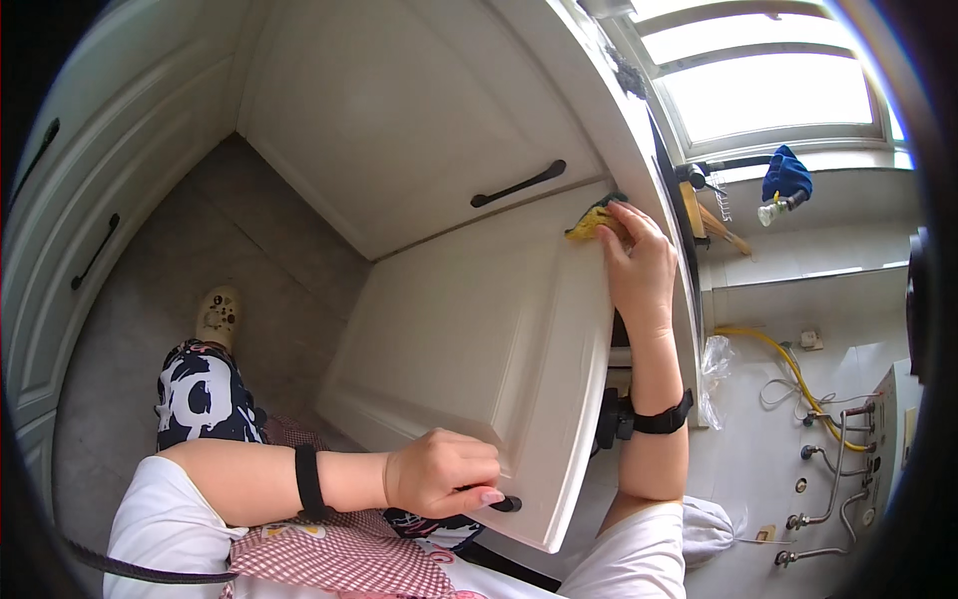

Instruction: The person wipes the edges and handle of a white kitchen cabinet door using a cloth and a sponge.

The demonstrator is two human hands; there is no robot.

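My left hand (pixel 441 473) is closed around the black handle (pixel 507 504) of a white cabinet door (pixel 441 329), which stands swung out from the cabinet. Between the thumb and fingers of my right hand (pixel 642 262) is a yellow and dark green scouring sponge (pixel 591 221). It touches the top of the door near its hinge side, just below the countertop edge. Part of the sponge is hidden behind my fingers.
Another white cabinet door (pixel 419 112) with a black handle (pixel 518 184) adjoins this one. White cabinets (pixel 142 180) line the left, beyond the grey tiled floor (pixel 224 224). At right are a blue-cloth-covered faucet (pixel 786 176), a yellow hose (pixel 778 356) and metal pipes (pixel 838 479) on the wall.
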